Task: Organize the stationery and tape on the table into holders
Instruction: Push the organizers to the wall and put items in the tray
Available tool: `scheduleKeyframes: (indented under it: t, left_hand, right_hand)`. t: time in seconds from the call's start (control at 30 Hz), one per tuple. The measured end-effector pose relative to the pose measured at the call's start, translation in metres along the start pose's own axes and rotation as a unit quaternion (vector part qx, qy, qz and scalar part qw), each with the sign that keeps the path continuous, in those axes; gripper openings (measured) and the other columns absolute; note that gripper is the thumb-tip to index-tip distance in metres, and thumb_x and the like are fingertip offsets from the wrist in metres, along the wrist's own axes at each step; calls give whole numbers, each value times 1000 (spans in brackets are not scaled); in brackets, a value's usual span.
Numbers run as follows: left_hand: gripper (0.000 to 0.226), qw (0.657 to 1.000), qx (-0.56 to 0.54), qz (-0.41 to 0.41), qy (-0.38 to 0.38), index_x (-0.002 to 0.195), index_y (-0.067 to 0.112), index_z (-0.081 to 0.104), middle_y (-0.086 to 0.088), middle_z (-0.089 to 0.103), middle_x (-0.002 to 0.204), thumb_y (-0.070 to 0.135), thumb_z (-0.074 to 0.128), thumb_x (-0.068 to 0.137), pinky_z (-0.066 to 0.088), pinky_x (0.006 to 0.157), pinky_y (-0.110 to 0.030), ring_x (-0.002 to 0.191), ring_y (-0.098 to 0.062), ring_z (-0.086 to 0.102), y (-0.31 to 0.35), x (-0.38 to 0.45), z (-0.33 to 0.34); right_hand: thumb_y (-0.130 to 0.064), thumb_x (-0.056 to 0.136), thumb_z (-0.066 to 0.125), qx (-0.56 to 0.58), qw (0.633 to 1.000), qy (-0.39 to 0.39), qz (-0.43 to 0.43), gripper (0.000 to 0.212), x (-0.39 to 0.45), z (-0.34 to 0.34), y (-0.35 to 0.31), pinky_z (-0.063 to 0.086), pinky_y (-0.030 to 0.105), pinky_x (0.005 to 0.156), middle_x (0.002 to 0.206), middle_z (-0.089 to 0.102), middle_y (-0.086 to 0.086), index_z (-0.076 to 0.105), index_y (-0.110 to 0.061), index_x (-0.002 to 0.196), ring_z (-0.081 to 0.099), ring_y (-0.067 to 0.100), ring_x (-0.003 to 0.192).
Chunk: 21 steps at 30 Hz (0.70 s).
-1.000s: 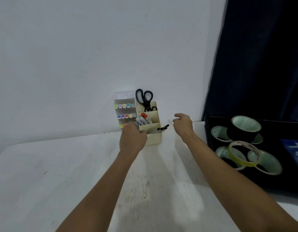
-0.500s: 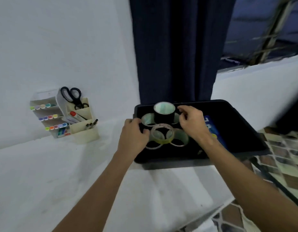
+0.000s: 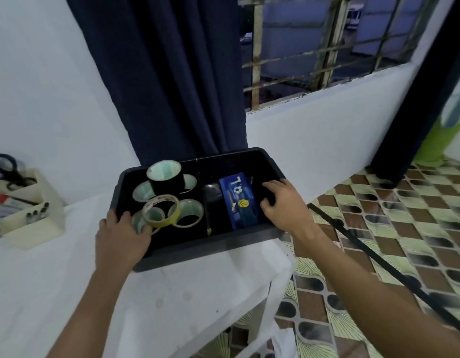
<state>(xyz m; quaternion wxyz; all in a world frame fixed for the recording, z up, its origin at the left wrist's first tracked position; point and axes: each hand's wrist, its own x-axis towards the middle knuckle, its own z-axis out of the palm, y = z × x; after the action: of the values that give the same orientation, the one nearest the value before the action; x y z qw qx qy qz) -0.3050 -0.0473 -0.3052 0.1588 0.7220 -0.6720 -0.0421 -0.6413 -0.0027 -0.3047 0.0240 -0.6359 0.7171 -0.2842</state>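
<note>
The near-left rim of the black rectangular plastic bin [image 3: 271, 165] is gripped by the left hand [image 3: 120, 236], tape rolls [image 3: 161, 210] just beyond; the bin's right side is held by the curled right hand [image 3: 283, 202].

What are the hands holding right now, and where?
Both hands grip the black tray: left hand on its near-left corner, right hand curled over its right rim.
</note>
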Motion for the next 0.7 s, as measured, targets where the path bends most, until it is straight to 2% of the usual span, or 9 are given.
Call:
scheduleKeyframes:
  t: [0.13,0.23,0.33,0.43,0.6,0.7]
  left_hand:
    - [65,998,25,52,0,131,17,53,-23,45,134,53,34,80,35,100,-50,127,-38,36,-8,-16,-2]
    - [75,999,28,36,12,133,18,54,-26,45,135,57,24,77,34,105,-52,129,-43,35,-31,-18,-7]
    - [72,999,32,11,1,131,18,56,-21,47,137,57,25,79,33,108,-50,129,-39,36,-57,-8,-15]
    - [70,999,42,4,26,128,15,60,-23,59,121,54,27,80,38,102,-52,117,-42,45,-84,7,-15]
    - [69,998,27,-43,25,130,19,59,-22,56,127,55,30,78,34,108,-46,128,-40,40,-90,17,-23]
    - [68,998,52,-39,20,126,20,61,-16,63,119,55,28,79,37,103,-46,121,-41,45,-107,34,-11]
  right_hand:
    - [-27,87,56,44,998,42,24,40,7,5,-14,47,27,88,122,65,1,63,-15,125,59,20,111]
    - [-30,86,57,51,998,30,-8,37,20,20,-33,49,28,82,116,68,1,65,-17,119,61,21,105]
    - [-32,85,56,58,998,6,-30,34,35,39,-57,48,28,73,107,70,2,68,-17,113,61,21,97]
    - [-32,86,56,74,997,-9,-37,31,48,54,-79,45,26,65,103,70,5,68,-15,109,61,22,92]
    - [-30,85,57,79,996,-26,-25,31,69,68,-95,42,26,65,98,70,8,68,-15,110,61,26,89]
    - [-29,85,57,82,996,-29,-21,31,79,74,-100,40,25,62,92,71,8,69,-13,108,59,24,75]
